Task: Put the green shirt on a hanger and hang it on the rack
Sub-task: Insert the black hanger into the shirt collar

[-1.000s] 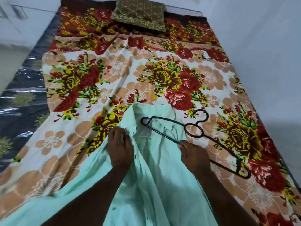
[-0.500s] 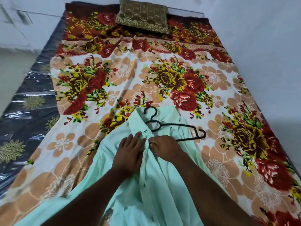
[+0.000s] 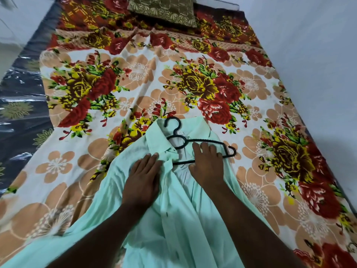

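Pale mint-green shirt (image 3: 179,209) lies rumpled on the floral bed (image 3: 135,78) at 6 o'clock, collar toward 12. The black hanger (image 3: 204,140) hook points to 11. Left hand (image 3: 144,178) presses flat, released. Right hand (image 3: 207,167) covers the hanger; I cannot tell whether it grasps.

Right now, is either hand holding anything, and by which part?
Left hand presses flat on the shirt by its collar. Right hand lies over the exposed arm of the hanger; a closed grip cannot be told.

The bed (image 3: 21,113) carries a floral sheet (image 3: 135,78). On it, the green shirt (image 3: 183,209) lies spread beneath my left hand (image 3: 143,178) and right hand (image 3: 207,165); a brown patterned cushion (image 3: 162,8) sits far beyond them.
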